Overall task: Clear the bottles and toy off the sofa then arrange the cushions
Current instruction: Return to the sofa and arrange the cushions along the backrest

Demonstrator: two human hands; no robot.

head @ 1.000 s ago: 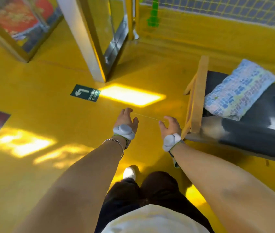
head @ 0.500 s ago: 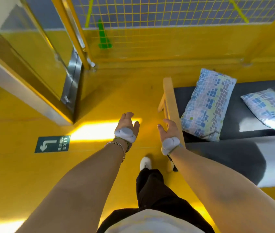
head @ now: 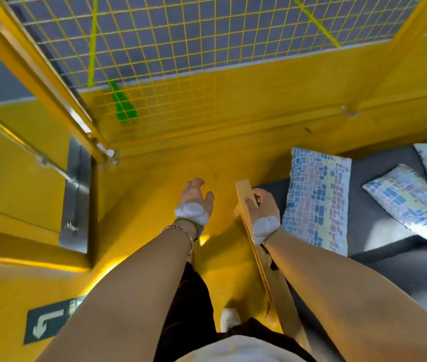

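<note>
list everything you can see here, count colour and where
cushions: three, blue-and-pastel mosaic, on the sofa; one leans by the armrest
sofa: one, dark grey seat, right side
armrest: one, pale wood, sofa's left end
mesh fence: one, yellow, top
green object: one, behind the mesh, unclear what
exit sign: one, green with white arrow, floor, lower left
floor: yellow
shoe: one, white, bottom centre
bottles, toy: none in view
left hand: open, over the floor
right hand: fingers loosely curled, at the armrest

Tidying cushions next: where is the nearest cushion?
In the head view, right of centre, the cushion sits on the sofa seat, beside the right hand.
</note>
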